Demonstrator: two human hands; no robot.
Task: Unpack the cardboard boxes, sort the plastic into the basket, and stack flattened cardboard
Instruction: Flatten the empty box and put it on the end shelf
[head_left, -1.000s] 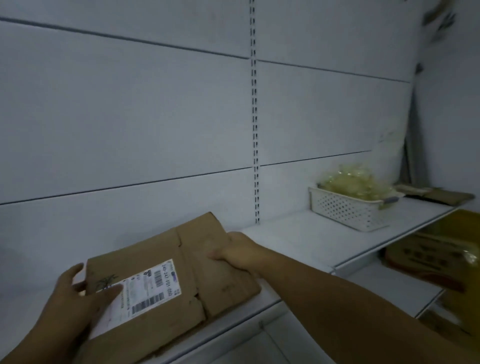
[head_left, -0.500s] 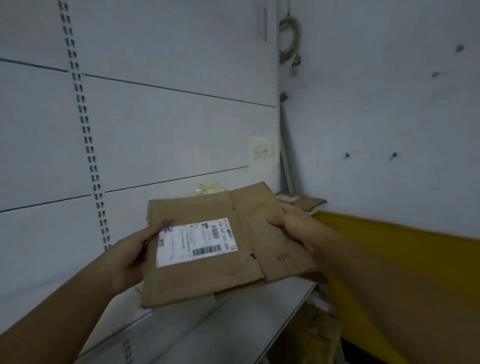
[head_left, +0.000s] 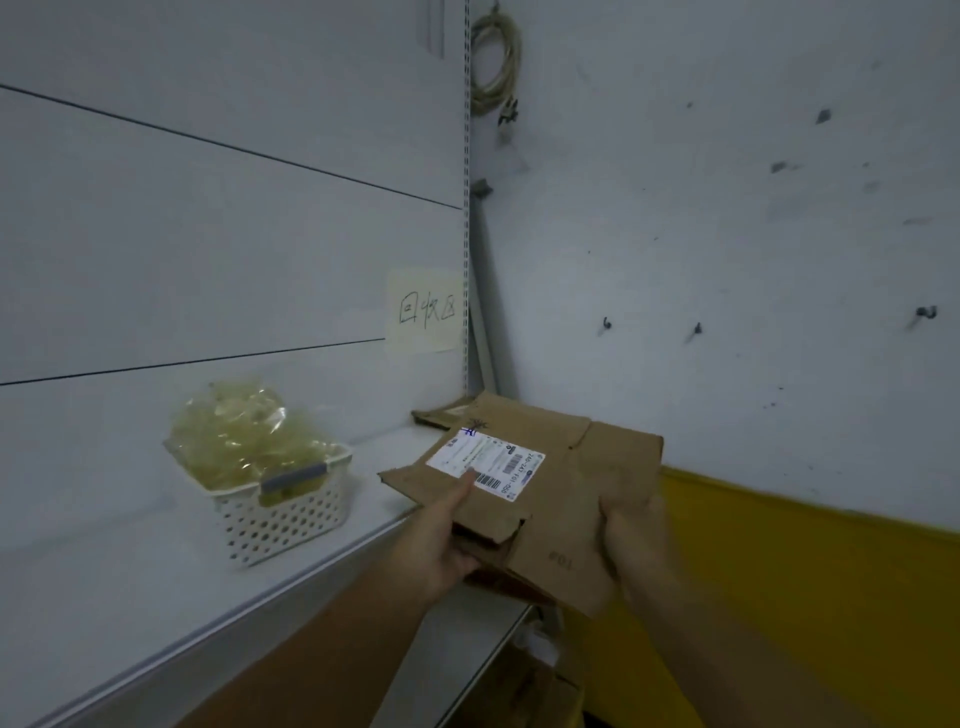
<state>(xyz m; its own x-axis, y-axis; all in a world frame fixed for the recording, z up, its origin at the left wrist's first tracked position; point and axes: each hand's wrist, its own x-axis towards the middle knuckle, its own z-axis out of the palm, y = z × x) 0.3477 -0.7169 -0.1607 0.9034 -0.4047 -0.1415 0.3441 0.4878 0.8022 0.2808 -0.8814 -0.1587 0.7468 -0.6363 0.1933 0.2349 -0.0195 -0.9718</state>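
Both hands hold a flattened brown cardboard box (head_left: 576, 493) with a white shipping label, above the right end of the white shelf (head_left: 130, 613). My left hand (head_left: 441, 540) grips its near left edge, thumb lying on the label. My right hand (head_left: 639, 535) grips its near right edge. Behind it, in the shelf's far corner, lies a stack of flattened cardboard (head_left: 447, 413), mostly hidden by the held box. A white perforated basket (head_left: 285, 519) heaped with clear yellowish plastic (head_left: 244, 436) stands on the shelf to the left.
A handwritten paper note (head_left: 426, 310) is stuck on the back panel above the stack. A coiled cord (head_left: 498, 57) hangs high on the upright. The side wall is white above a yellow band (head_left: 810, 597). More cardboard (head_left: 540, 691) sits below the shelf.
The view swung right and the flattened box travelled with both hands along the shelf, past the basket, toward the far corner. My left thumb now lies on the label.
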